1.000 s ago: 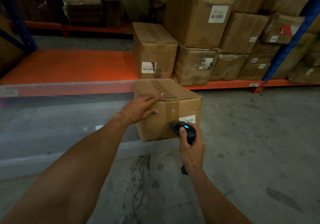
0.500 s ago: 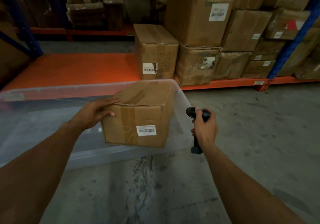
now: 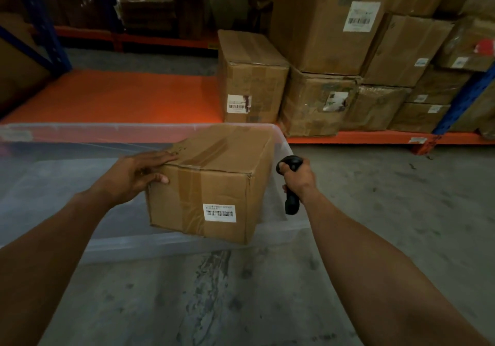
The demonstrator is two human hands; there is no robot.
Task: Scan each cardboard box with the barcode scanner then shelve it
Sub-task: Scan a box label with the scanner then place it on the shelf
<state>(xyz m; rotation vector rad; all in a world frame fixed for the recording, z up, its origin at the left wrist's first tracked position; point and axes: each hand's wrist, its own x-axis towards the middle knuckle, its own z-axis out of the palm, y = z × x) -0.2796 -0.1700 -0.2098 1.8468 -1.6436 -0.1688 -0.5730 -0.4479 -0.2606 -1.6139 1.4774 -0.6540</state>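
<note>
Head view. The taped brown cardboard box (image 3: pixel 214 182) sits at the right end of the clear, translucent plastic tote (image 3: pixel 53 136), its white barcode label (image 3: pixel 220 213) facing the camera on the near side. The box base overlaps the tote's near rim; whether it rests on the rim or is partly lifted cannot be determined. The left hand (image 3: pixel 136 175) presses against the upper left edge of the box, fingers spread flat on the top and thumb on the near face. The right hand (image 3: pixel 298 178) is closed around the grip of the black handheld barcode scanner (image 3: pixel 290 185), held just beside the right side of the box; the scanner window is turned away and not visible. Behind the tote, the orange steel shelf deck (image 3: pixel 120 96) carries a stack of brown cardboard cartons (image 3: pixel 334 59). The label text is too small to read. The blue rack upright (image 3: pixel 466 99) is cut off at the right edge.
</note>
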